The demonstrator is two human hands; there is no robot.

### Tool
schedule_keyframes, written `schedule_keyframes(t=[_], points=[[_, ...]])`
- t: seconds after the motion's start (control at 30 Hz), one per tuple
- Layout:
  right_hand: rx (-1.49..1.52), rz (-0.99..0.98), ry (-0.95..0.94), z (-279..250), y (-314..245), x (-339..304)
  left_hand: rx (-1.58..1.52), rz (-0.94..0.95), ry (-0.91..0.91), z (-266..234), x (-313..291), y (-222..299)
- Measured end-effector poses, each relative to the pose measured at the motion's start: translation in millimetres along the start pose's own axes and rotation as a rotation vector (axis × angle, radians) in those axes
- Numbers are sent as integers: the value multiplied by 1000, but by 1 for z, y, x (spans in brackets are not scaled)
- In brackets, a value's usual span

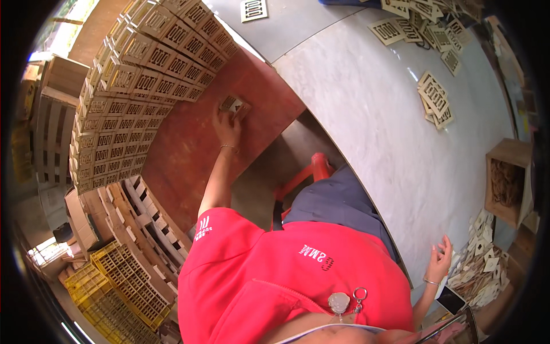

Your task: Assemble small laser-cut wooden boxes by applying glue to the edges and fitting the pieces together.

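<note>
My left hand (228, 127) reaches over a red board (189, 137). Its fingers are closed around a small slotted plate (234, 105), cream-coloured and rectangular; whether it is one plate or a thin stack, I cannot tell. Just left of that hand rise tall, tightly packed stacks of the same slotted plates (163, 74). My right hand (440, 257) is at the lower right by the edge of the white table (366, 109), its fingers apart and nothing in them. Close by it lies a heap of small pale cut pieces (478, 264).
Loose slotted plates (433, 98) lie on the white table, with a larger pile (435, 28) at its far end. A wooden box (507, 183) stands at the right. Yellow crates (123, 281) and wooden pallets (134, 229) fill the lower left. A red stool (315, 169) is beneath me.
</note>
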State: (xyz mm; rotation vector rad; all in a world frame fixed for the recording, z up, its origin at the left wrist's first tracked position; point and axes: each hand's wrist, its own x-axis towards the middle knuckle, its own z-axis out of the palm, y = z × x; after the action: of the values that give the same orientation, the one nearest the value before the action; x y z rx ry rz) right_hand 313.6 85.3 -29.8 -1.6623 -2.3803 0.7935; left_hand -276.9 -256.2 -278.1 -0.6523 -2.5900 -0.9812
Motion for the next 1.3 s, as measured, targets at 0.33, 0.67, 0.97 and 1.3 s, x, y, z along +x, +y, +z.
schedule_keyframes(t=[0.33,0.67,0.97,1.3], points=[[-229,114,445,-76,113,-56,-293,144,133,-67,65,170],[-13,316,392,-70,185,-120,-284,933,-529,89,108,425],[186,295,354,-49,197,-128,200,907,-923,100,120,480],[929,433,733,-41,187,-124,-240,898,-618,50,80,452]])
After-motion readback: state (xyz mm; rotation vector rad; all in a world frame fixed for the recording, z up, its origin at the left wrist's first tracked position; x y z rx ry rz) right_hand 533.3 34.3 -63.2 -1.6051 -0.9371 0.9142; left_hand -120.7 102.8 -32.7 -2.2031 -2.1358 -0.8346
